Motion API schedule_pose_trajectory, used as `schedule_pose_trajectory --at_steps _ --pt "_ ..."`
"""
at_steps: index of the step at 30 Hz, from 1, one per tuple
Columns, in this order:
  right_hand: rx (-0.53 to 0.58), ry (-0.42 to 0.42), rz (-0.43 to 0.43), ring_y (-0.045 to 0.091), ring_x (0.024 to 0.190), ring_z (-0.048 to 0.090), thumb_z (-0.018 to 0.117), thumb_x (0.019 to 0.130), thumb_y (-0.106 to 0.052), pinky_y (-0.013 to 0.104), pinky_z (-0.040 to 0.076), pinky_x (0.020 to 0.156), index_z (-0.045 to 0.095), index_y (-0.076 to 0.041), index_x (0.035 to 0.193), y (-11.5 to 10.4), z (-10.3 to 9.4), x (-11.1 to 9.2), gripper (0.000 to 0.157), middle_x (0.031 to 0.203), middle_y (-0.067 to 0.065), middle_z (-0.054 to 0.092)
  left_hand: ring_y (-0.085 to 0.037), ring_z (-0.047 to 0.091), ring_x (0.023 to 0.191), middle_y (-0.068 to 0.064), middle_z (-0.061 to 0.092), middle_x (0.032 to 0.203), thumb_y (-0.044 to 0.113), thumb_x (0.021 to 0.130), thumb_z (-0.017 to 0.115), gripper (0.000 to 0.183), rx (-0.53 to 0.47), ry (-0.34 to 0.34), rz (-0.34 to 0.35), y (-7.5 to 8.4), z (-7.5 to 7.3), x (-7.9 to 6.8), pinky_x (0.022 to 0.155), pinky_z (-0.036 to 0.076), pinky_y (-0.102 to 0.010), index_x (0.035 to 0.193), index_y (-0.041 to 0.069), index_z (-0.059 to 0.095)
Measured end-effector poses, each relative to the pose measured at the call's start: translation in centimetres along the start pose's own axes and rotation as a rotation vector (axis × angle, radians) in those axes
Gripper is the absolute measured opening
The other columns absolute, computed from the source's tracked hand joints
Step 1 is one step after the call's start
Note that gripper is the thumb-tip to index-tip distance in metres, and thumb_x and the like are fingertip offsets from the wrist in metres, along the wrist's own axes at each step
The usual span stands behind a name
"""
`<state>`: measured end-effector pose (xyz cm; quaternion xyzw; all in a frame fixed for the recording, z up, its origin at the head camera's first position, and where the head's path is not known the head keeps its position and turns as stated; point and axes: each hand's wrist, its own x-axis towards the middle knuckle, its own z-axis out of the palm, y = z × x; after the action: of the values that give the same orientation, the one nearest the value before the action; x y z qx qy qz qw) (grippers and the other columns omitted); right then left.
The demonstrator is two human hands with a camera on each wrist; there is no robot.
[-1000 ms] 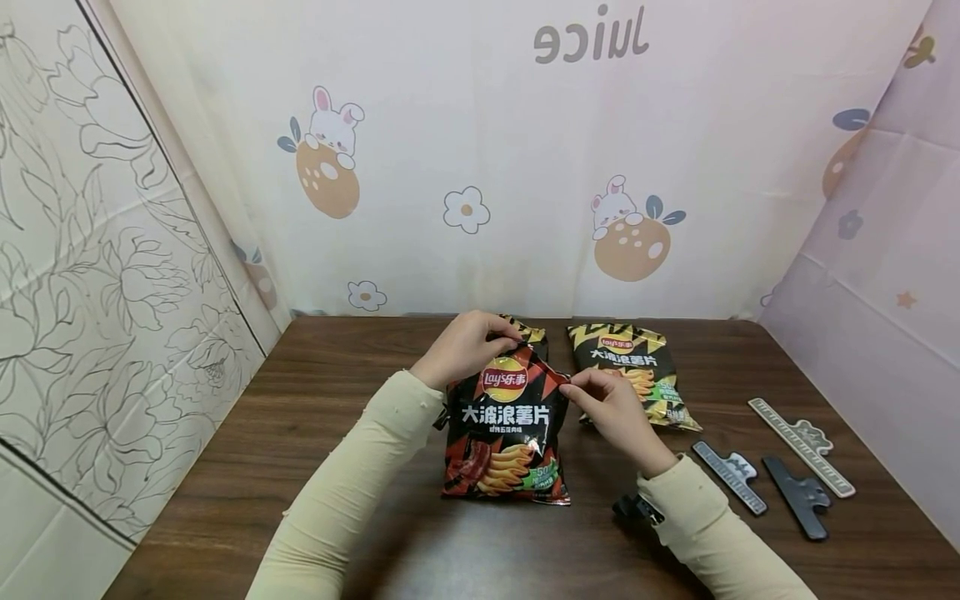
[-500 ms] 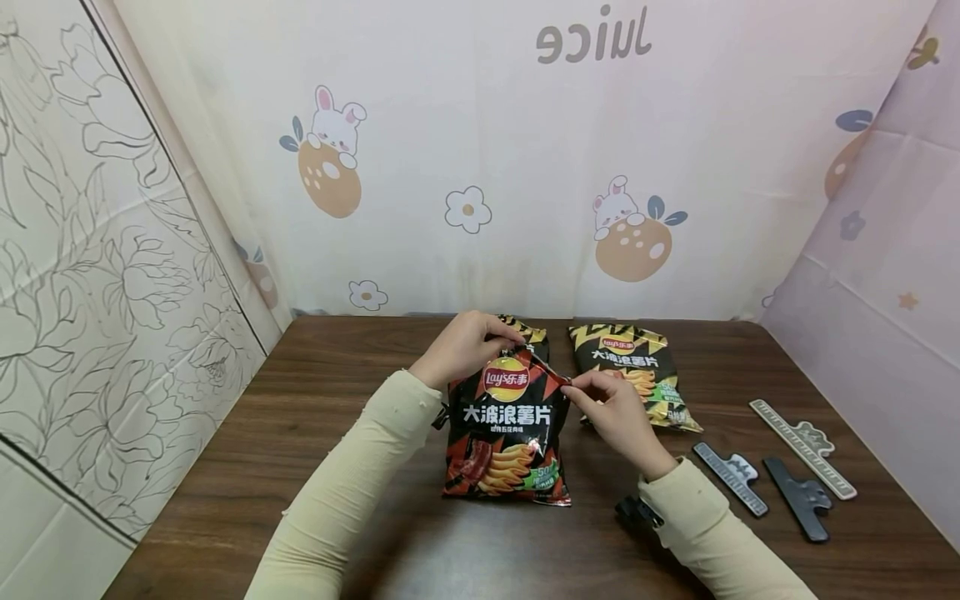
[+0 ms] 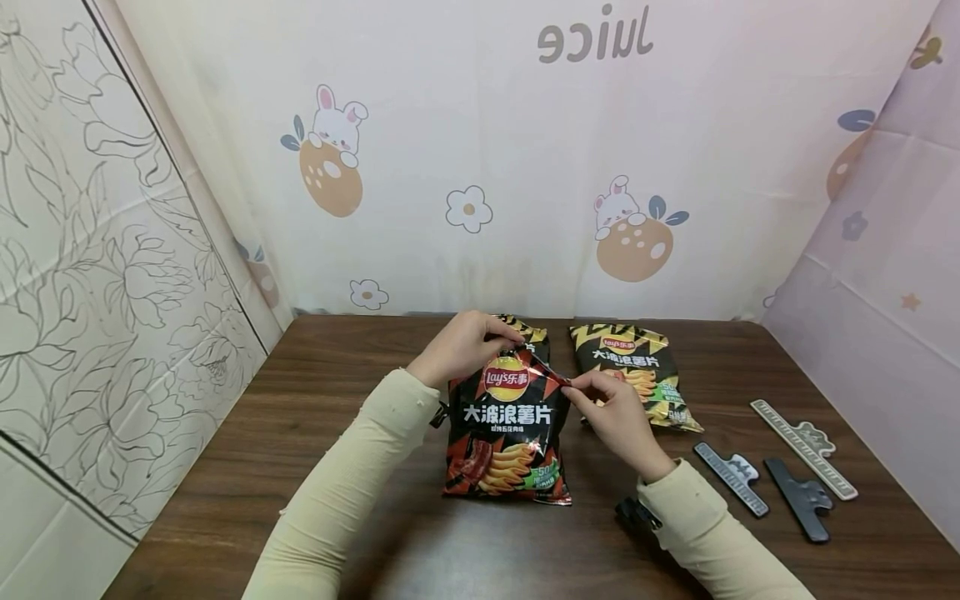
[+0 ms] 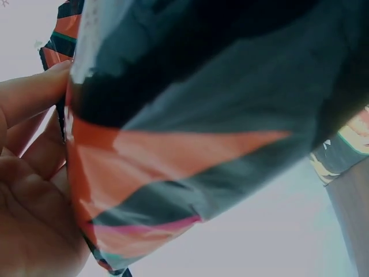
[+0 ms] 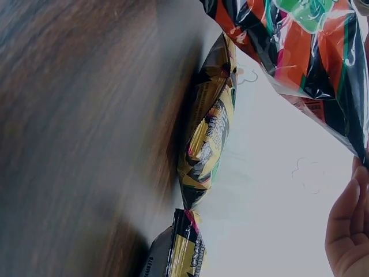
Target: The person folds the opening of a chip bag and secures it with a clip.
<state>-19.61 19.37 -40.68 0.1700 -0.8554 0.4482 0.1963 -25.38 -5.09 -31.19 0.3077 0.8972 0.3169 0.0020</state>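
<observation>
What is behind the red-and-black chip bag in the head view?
The top of a yellow-and-black chip bag shows behind the red-and-black chip bag. Its rest is covered by that front bag and the left hand; anything else directly behind cannot be seen.

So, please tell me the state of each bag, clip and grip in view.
Red Lay's chip bag: held at its top; open or sealed unclear.
Left grip: pinching its top edge.
Right grip: pinching its top right corner.
Right yellow Lay's bag: lying on the table.
Rear yellow bag: mostly hidden in head view.
White bag clip: lying flat.
Grey bag clip: lying flat.
Dark bag clip: lying flat.
</observation>
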Motion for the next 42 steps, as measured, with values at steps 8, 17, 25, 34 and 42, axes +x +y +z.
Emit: schedule_pose_trajectory --at_steps 8,17,25,34,42 --pt "0.014 -0.004 0.001 0.006 0.063 0.051 0.069 0.092 -0.014 0.025 0.044 0.054 0.072 -0.013 0.087 0.2 0.1 0.0 0.007 0.076 0.0 0.064 -0.01 0.045 0.057 0.0 0.072 0.115 0.027 0.098 0.06 0.023 0.013 -0.048 -0.012 0.4 -0.3 0.0 0.059 0.04 -0.025 0.114 0.018 0.075" --pt "0.007 0.005 0.004 0.006 0.064 0.051 0.069 0.092 -0.014 0.026 0.044 0.055 0.072 -0.014 0.086 0.1 0.1 0.1 0.006 0.077 0.0 0.064 -0.012 0.036 0.051 -0.003 0.068 0.081 0.035 0.102 0.052 0.031 0.016 -0.062 -0.024 1.5 -0.6 0.7 0.057 0.037 -0.027 0.105 0.017 0.077" --pt "0.016 0.006 0.002 0.006 0.065 0.051 0.069 0.092 -0.013 0.027 0.045 0.056 0.071 -0.014 0.086 0.1 0.1 0.0 0.007 0.077 0.0 0.064 -0.013 0.045 0.06 -0.002 0.069 0.088 0.034 0.101 0.054 0.031 0.067 -0.11 -0.039 1.7 -0.7 1.3 0.06 0.038 -0.026 0.1 0.014 0.078" --pt "0.027 0.012 -0.005 0.005 0.066 0.052 0.069 0.092 -0.013 0.026 0.046 0.057 0.072 -0.014 0.086 0.0 0.1 -0.1 0.006 0.079 0.001 0.066 -0.011 0.057 0.075 -0.001 0.071 0.101 0.032 0.098 0.059 0.027 0.067 -0.183 -0.051 1.2 -1.0 1.4 0.07 0.047 -0.025 0.11 0.014 0.076" --pt "-0.003 0.018 0.015 0.004 0.066 0.052 0.07 0.09 -0.006 0.026 0.046 0.058 0.072 -0.008 0.086 -0.7 0.1 -0.1 0.006 0.081 0.005 0.068 -0.009 0.044 0.054 -0.003 0.072 0.098 0.027 0.099 0.06 0.026 0.042 -0.209 -0.028 1.1 -1.1 1.3 0.061 0.041 -0.024 0.111 0.01 0.075"
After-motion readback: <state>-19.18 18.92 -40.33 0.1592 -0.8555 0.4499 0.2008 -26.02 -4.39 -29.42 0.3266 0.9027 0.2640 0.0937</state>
